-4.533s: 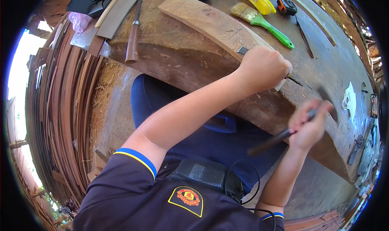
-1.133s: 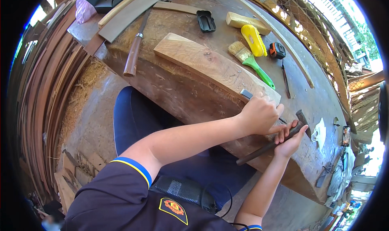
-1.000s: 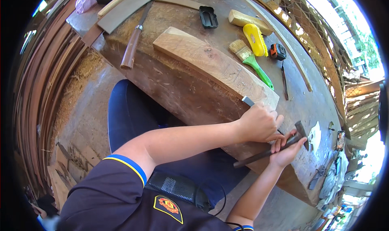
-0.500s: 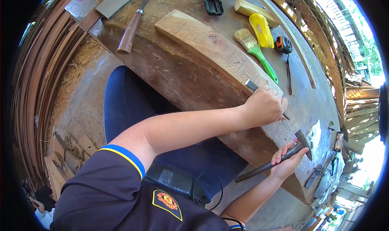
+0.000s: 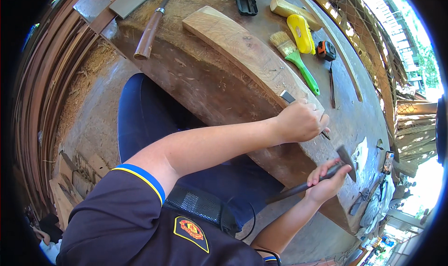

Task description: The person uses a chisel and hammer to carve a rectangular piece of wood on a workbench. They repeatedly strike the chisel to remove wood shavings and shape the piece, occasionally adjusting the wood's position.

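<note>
My left hand [image 5: 301, 119] is closed on a metal tool [image 5: 288, 97] lying across the right end of a long wooden block [image 5: 233, 42]; its flat shiny end pokes out above my fist, its thin dark tip below. My right hand [image 5: 326, 177], lower and to the right, grips a dark hammer [image 5: 345, 159] near its head, the handle slanting down-left. The block rests along the front edge of the worn bench [image 5: 163, 86]. Just beyond it lie a green-handled paintbrush [image 5: 303, 72] and a yellow brush [image 5: 301, 33].
On the bench are a wood-handled tool [image 5: 148, 37], black tray [image 5: 245, 2], orange-black tape measure [image 5: 326, 50], thin strip [image 5: 350, 75], white mask [image 5: 358, 152] and phone [image 5: 388, 162]. Wood strips [image 5: 46, 103] stand left. Another person's hand [image 5: 44, 235] shows at lower left.
4.5 seconds ago the hammer was blurred in motion. A second ago my hands were almost touching; now my right hand is a little lower, apart from my left, which still grips the tool.
</note>
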Tool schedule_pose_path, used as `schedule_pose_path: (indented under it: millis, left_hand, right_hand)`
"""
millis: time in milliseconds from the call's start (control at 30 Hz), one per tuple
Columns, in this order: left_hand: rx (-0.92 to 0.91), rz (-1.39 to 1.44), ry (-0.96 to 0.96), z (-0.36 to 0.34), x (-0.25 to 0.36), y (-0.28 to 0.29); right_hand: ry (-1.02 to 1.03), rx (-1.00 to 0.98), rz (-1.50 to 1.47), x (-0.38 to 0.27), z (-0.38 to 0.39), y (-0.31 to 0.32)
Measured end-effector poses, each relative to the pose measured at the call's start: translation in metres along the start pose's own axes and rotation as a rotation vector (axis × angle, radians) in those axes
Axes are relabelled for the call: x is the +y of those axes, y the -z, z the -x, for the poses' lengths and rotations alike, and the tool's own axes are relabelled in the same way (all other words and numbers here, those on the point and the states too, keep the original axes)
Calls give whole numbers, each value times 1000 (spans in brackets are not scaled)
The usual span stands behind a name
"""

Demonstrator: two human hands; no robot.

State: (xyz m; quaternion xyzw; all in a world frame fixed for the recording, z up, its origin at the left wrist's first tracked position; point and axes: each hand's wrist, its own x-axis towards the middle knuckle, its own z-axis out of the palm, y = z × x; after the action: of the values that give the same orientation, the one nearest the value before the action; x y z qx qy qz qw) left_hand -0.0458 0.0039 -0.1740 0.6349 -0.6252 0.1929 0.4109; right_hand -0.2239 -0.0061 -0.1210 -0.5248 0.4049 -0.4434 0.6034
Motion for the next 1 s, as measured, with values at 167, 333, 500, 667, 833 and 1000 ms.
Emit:
schedule_pose_path:
  millis: [167,333,500,667,833,1000]
  left_hand:
    - [-3,-26,10,0,1,0]
    - [-46,-39,5,-2,2,2]
    - [-17,-4,2,0,1,1]
    - [-28,-13,2,0,0,4]
    - [-15,-22,24,0,-4,3]
    - [-20,-51,32,1,-5,6]
  right_hand:
    - [-61,35,2,3,4,-17]
    - [-63,-12,-114,13,5,-10]
    - [-89,42,3,7,-6,-19]
    - [-53,128,-136,-2,-12,-11]
    - [-153,10,-42,10,-5,-19]
    - [-103,133,-194,5,-11,-3]
